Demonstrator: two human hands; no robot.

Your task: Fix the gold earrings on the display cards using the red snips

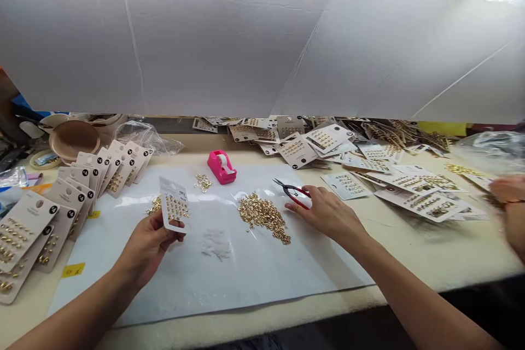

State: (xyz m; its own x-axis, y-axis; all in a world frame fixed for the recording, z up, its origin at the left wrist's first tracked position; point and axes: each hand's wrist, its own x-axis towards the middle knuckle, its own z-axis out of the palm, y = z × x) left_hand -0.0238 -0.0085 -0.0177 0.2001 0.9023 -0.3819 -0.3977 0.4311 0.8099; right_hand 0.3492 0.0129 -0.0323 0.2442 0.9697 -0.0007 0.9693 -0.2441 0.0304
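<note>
My left hand (150, 246) is closed on the lower edge of a white earring card (174, 205), which stands nearly upright and carries rows of small gold earrings. In my right hand (328, 208) is a pair of red-handled pliers (296, 194), their dark jaws pointing up and left. Below and left of the pliers lies a heap of small gold pieces (264, 216) on the white sheet (254, 279). A patch of tiny clear or whitish bits (216, 244) is spread between my hands. A few gold rings (202, 182) lie beyond it, and more gold pieces (154, 205) sit behind the held card.
A pink tape dispenser (222, 167) stands at the back of the sheet. Earring cards (115, 167) lean in rows at the left. Loose cards (422, 186) pile up at the right and back. Another person's hand (511, 191) is at the right edge.
</note>
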